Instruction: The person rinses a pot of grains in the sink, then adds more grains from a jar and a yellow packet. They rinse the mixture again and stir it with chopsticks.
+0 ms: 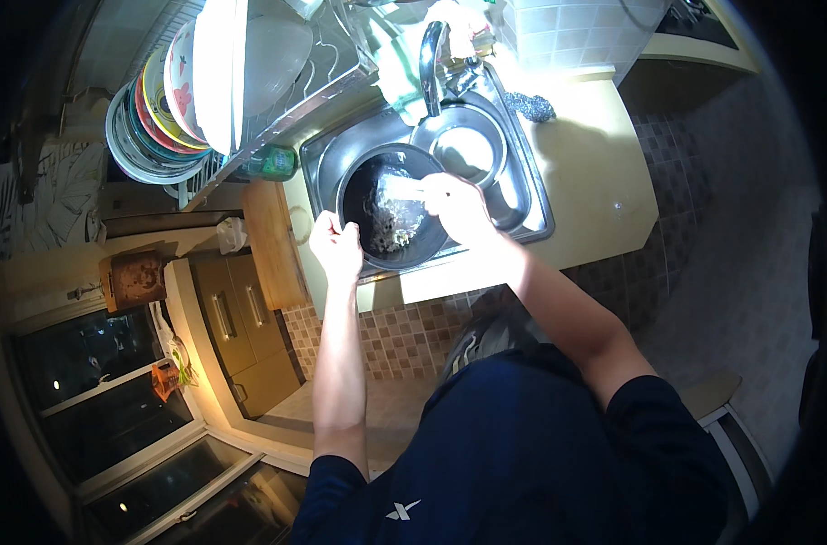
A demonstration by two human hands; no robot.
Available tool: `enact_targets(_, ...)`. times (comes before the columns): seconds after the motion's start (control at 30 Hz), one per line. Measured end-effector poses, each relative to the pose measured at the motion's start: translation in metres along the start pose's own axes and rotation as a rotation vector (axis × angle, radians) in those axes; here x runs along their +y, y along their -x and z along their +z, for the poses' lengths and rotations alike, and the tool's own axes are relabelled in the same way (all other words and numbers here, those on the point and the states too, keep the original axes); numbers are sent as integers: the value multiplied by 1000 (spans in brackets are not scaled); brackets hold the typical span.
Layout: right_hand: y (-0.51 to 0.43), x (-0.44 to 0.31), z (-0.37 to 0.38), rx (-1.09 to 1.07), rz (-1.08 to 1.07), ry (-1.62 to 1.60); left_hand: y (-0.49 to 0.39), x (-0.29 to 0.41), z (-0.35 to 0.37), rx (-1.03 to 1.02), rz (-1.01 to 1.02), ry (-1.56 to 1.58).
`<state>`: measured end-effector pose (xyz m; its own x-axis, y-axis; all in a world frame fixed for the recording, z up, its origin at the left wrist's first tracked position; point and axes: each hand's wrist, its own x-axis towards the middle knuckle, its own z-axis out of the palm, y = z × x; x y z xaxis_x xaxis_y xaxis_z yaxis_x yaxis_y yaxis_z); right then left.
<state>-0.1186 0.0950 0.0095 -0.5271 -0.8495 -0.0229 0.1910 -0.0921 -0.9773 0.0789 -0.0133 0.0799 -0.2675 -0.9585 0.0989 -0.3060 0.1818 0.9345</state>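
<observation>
A dark round pan [359,197] rests over the stainless steel sink [544,218], tilted, with water and pale food bits low inside it. My left hand [336,246] grips the pan's left rim. In my right hand [457,208] is a pale, flat-ended tool [401,188], perhaps a brush or scraper, whose end lies against the inside of the pan. Behind the pan a round metal basin [498,139] sits in the sink under the chrome faucet [428,68]. A pale green cloth [403,88] hangs behind the faucet.
A dish rack [277,139] with stacked bowls and plates [156,116] overhangs the left side. Beneath it lies a green bottle [277,162], with a wooden cutting board [271,245] nearer me. A mesh scouring pad [530,107] lies on the counter [590,184] right of the sink.
</observation>
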Motion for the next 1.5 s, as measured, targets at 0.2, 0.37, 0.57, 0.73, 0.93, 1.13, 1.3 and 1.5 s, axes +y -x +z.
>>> enact_targets(0.2, 2, -5, -3, -221, 374, 5, 2, -8, -1, 36, 144, -110)
enact_targets(0.37, 4, -14, -7, 29, -71, 293, 8, -14, -1, 103, 234, -119)
enact_targets(0.57, 7, -23, -7, 63, -194, 91, 17, -15, 0, 198, 184, -30)
enact_targets(0.73, 17, -40, -2, -238, -91, 554, 24, -29, 3, 267, 210, 86)
enact_targets(0.93, 11, -47, -15, -32, -389, 474, 35, -40, 9, 335, 183, 80)
enact_targets(1.13, 23, -13, -7, -136, 47, 476, 31, -21, 12, 257, 302, -142)
enact_targets(1.3, 22, 8, 1, 190, -136, -54, 28, -12, 13, 220, 295, -207)
enact_targets(1.5, 11, 14, 4, -56, 170, -141, 17, -19, 12, 244, 248, -151)
